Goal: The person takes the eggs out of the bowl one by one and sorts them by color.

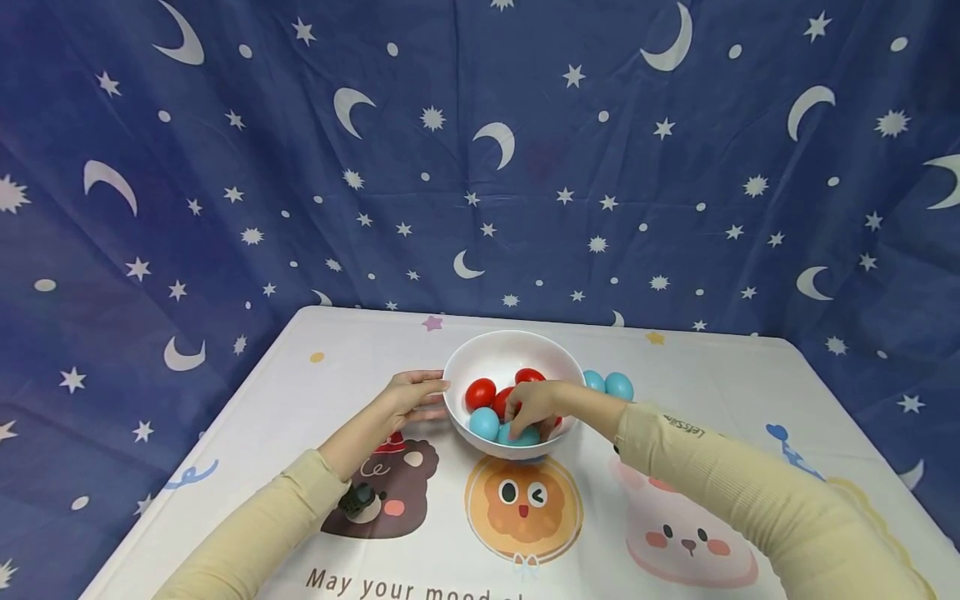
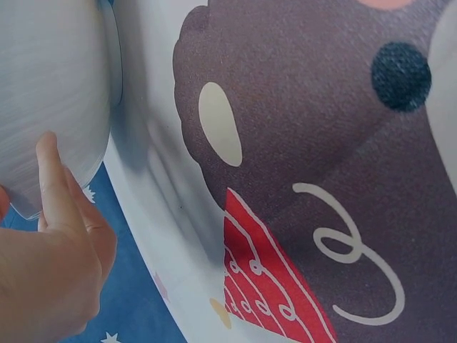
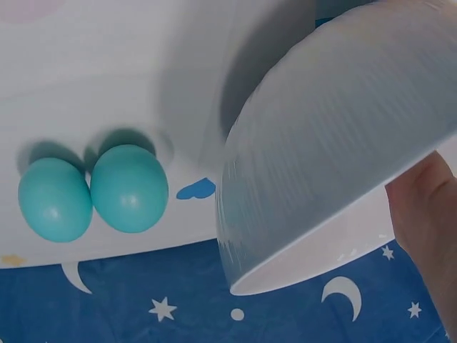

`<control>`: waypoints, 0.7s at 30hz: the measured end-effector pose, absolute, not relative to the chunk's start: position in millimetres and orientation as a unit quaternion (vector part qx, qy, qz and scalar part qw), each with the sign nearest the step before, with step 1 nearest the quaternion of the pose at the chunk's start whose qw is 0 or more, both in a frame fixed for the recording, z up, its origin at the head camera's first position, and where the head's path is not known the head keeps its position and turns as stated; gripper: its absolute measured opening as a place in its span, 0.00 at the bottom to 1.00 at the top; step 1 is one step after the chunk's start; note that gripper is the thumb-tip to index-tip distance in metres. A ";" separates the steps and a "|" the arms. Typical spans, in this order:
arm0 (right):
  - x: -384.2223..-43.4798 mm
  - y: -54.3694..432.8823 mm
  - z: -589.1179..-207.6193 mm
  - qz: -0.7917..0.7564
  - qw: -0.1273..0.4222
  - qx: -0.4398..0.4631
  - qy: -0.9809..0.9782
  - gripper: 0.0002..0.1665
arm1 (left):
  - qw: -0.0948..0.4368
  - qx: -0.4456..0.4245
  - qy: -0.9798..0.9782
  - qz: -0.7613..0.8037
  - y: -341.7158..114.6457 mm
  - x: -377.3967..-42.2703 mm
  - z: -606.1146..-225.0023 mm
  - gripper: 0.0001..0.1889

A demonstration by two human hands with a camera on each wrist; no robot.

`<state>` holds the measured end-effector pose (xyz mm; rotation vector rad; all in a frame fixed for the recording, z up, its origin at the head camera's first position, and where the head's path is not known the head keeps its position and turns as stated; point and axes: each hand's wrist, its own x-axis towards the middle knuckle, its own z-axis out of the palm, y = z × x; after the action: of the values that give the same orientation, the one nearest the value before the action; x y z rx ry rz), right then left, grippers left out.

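Note:
A white bowl (image 1: pixel 510 343) stands on the table and holds several red eggs (image 1: pixel 480 393) and blue eggs (image 1: pixel 483 424). My left hand (image 1: pixel 411 395) rests against the bowl's left side with its fingers extended; in the left wrist view a fingertip (image 2: pixel 47 143) lies on the outer wall. Reaching over the right rim, my right hand (image 1: pixel 534 402) is down inside the bowl, its curled fingers and thumb on a blue egg (image 1: pixel 519 434) near the front. The bowl wall hides most of those fingers in the right wrist view.
Two more blue eggs (image 3: pixel 128 189) lie side by side on the table, just right of the bowl. A white cloth (image 1: pixel 360 342) with printed cartoon animals covers the table. Behind it hangs a dark blue curtain (image 1: pixel 525 208) with moons and stars.

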<state>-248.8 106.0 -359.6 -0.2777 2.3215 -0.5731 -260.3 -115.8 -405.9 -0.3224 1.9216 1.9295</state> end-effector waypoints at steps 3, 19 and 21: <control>-249.2 107.3 -358.6 -0.228 0.357 -0.110 0.899 0.12 | 0.199 -0.115 0.687 0.690 -115.4 -260.1 -405.7 0.27; -250.5 115.6 -349.8 -0.266 0.367 -0.116 0.884 0.12 | 0.194 -0.111 0.686 0.692 -115.0 -259.4 -406.7 0.26; -250.1 116.9 -349.5 -0.271 0.368 -0.116 0.882 0.12 | 0.195 -0.111 0.686 0.692 -114.9 -258.9 -407.0 0.26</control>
<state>-250.1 116.9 -349.5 -0.2966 2.2640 -0.6966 -258.9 -114.9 -407.0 -0.3115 1.9242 1.9395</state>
